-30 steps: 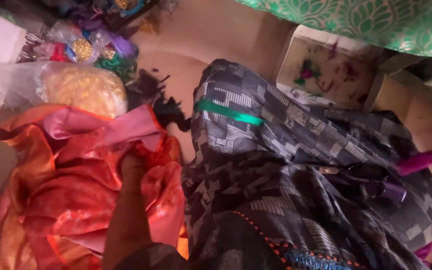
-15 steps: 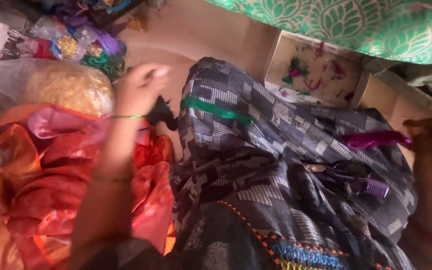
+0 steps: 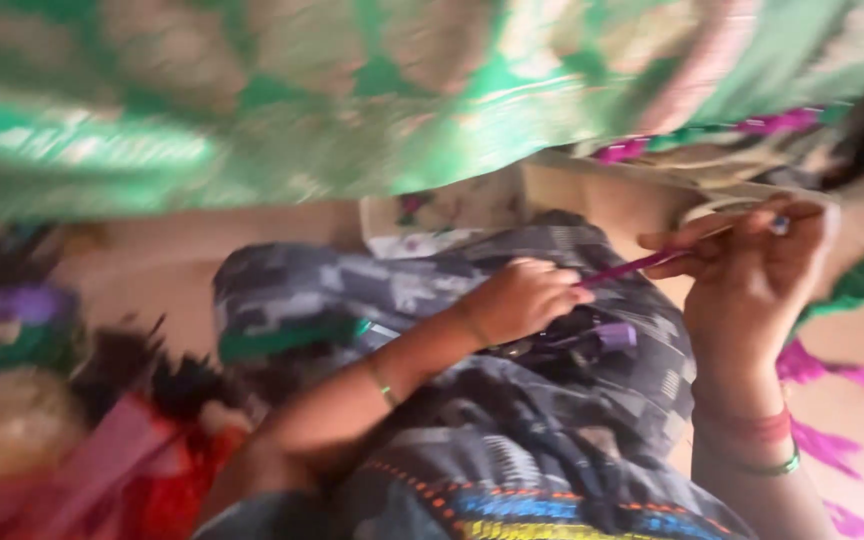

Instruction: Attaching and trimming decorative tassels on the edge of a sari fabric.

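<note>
Head view: the left hand (image 3: 522, 298), centre frame, is closed over one end of a thin purple stick (image 3: 632, 266). Its long axis runs up-right to the right hand (image 3: 752, 270), whose fingers pinch the other end over grey patterned cloth (image 3: 372, 290).

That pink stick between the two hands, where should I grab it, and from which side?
Probably the bare middle of the thin pink stick. It lies almost level between the left hand and the right hand, which cover its ends. Pinch from above, since the grey patterned cloth lies beneath. The picture is blurred, so finer detail is unclear.
</note>
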